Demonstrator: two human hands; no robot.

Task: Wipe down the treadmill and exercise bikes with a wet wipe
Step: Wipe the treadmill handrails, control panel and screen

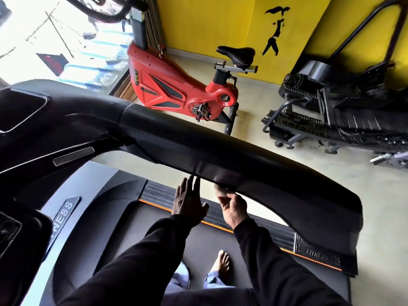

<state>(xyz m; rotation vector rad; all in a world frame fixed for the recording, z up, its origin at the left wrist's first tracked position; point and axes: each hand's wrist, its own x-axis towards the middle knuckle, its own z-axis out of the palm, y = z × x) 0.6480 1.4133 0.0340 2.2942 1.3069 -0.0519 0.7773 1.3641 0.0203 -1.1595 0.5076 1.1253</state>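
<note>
I stand on the treadmill belt (205, 237). Its thick black right handrail (231, 146) runs across the middle of the view. My left hand (189, 204) is flat with straight fingers, its fingertips touching the underside of the rail. My right hand (234, 206) is beside it, fingers curled round a pale wet wipe (220, 192) pressed against the rail's lower edge. The wipe is mostly hidden by the rail and my fingers. A red exercise bike (176, 89) with a black saddle stands on the floor beyond the rail.
The treadmill console (33, 120) fills the left side. A dark grey machine with chains and a ribbed belt (344, 115) stands at the right. Yellow walls (209, 23) are behind, a bright window (55, 40) at the upper left. My bare foot (223, 266) rests on the belt.
</note>
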